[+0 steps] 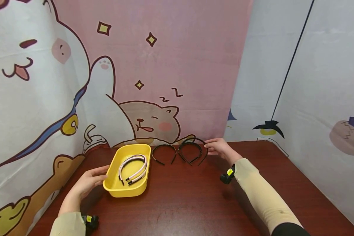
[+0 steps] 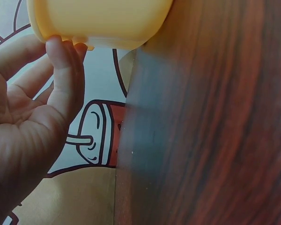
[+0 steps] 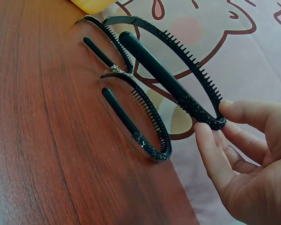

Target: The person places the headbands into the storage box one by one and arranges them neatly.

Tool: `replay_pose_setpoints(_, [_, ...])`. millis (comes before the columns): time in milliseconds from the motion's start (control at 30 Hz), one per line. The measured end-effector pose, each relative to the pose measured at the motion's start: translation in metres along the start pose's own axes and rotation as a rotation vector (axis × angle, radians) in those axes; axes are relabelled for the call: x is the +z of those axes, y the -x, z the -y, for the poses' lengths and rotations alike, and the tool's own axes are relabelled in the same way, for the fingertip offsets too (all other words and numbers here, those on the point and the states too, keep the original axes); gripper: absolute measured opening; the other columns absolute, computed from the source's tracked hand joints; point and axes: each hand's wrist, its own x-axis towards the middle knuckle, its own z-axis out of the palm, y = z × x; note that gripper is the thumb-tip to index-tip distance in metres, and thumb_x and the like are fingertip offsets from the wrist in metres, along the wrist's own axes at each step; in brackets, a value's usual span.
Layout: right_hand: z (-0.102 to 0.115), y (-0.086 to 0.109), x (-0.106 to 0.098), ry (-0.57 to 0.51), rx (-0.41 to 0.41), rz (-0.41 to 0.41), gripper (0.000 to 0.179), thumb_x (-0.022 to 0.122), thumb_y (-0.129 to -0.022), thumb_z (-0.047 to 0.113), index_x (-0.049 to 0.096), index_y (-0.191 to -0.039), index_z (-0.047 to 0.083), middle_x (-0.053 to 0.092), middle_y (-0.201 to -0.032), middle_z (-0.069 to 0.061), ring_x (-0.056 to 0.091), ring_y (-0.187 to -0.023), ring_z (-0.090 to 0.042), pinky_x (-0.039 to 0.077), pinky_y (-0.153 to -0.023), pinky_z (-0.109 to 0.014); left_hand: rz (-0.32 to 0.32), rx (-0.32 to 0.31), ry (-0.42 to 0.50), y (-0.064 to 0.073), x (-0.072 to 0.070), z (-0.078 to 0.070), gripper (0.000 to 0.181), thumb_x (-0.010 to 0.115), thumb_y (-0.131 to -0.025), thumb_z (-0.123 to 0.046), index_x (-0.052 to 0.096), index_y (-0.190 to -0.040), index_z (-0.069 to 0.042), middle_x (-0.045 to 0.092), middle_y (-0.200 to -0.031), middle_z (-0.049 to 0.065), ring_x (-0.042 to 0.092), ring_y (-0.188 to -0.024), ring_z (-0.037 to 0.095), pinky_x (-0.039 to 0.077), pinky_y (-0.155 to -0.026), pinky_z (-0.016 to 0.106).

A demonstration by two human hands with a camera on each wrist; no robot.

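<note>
A black headband (image 3: 152, 70) with comb teeth and a glittery stretch is pinched between the thumb and fingers of my right hand (image 1: 220, 147). In the head view it overlaps a second black glittery headband (image 3: 116, 112) on the table. Another black headband (image 1: 165, 145) lies to the left, beside the yellow basket (image 1: 148, 164). Several pale and dark headbands (image 1: 120, 167) rest inside this basket. At its left end, my left hand (image 1: 89, 179) holds the rim with its fingertips; the left wrist view shows them right under the edge.
The dark red wooden table (image 1: 183, 196) meets a wall covering (image 1: 177, 49) with cartoon animals along its back edge. The headbands lie close to that edge. A pale printed sheet (image 1: 321, 82) stands along the right side.
</note>
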Motion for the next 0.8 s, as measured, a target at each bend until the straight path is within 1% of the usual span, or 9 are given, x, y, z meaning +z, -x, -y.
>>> replay_pose_setpoints(133, [0.000,-0.001,0.003,-0.007,0.009,-0.001,0.044,0.065,-0.089,0.004,0.055,-0.129,-0.009,0.062,-0.104,-0.012,0.063,-0.074,-0.016,0.057,-0.076,-0.040,0.002,-0.001,-0.001,0.000,0.000,-0.001,0.060,0.062,-0.095,-0.014,0.037,-0.144,0.008,0.040,-0.144,0.030,0.061,-0.108,0.014,0.051,-0.087,0.029])
replay_pose_setpoints(233, [0.000,-0.001,0.005,-0.003,0.004,0.003,0.044,0.065,-0.089,0.005,0.055,-0.130,-0.009,0.062,-0.108,-0.014,0.064,-0.076,-0.016,0.055,-0.080,-0.043,0.001,0.000,-0.001,0.000,0.000,-0.001,0.060,0.062,-0.095,-0.015,0.037,-0.144,0.008,0.040,-0.143,0.031,0.061,-0.108,0.015,0.051,-0.087,0.029])
replay_pose_setpoints(333, [-0.001,-0.001,0.007,0.002,-0.002,0.006,0.044,0.065,-0.090,0.004,0.055,-0.130,-0.010,0.061,-0.108,-0.014,0.064,-0.077,-0.016,0.056,-0.076,-0.040,0.000,0.001,0.003,0.001,0.001,-0.001,0.060,0.062,-0.094,-0.014,0.037,-0.144,0.009,0.040,-0.143,0.031,0.061,-0.107,0.015,0.051,-0.087,0.028])
replay_pose_setpoints(467, [-0.002,-0.002,0.010,-0.006,0.004,0.011,0.043,0.064,-0.089,0.004,0.055,-0.129,-0.010,0.063,-0.105,-0.014,0.065,-0.082,-0.020,0.057,-0.069,-0.035,-0.002,0.000,0.009,0.002,0.001,-0.001,0.060,0.062,-0.094,-0.013,0.037,-0.144,0.009,0.040,-0.143,0.031,0.061,-0.107,0.015,0.051,-0.087,0.028])
replay_pose_setpoints(600, [-0.002,-0.003,0.013,-0.018,0.005,0.023,0.045,0.065,-0.088,0.003,0.054,-0.130,-0.012,0.065,-0.102,-0.014,0.066,-0.081,-0.021,0.057,-0.067,-0.034,-0.002,0.004,0.007,0.002,0.001,-0.001,0.059,0.061,-0.095,-0.012,0.037,-0.144,0.009,0.040,-0.143,0.032,0.061,-0.108,0.017,0.051,-0.087,0.029])
replay_pose_setpoints(800, [0.001,-0.004,0.018,-0.006,0.008,0.019,0.044,0.065,-0.088,0.004,0.056,-0.129,-0.010,0.064,-0.098,-0.008,0.063,-0.076,-0.017,0.057,-0.071,-0.036,0.001,0.009,0.002,0.001,0.001,-0.001,0.059,0.061,-0.095,-0.012,0.037,-0.144,0.009,0.040,-0.143,0.031,0.061,-0.108,0.018,0.052,-0.087,0.030])
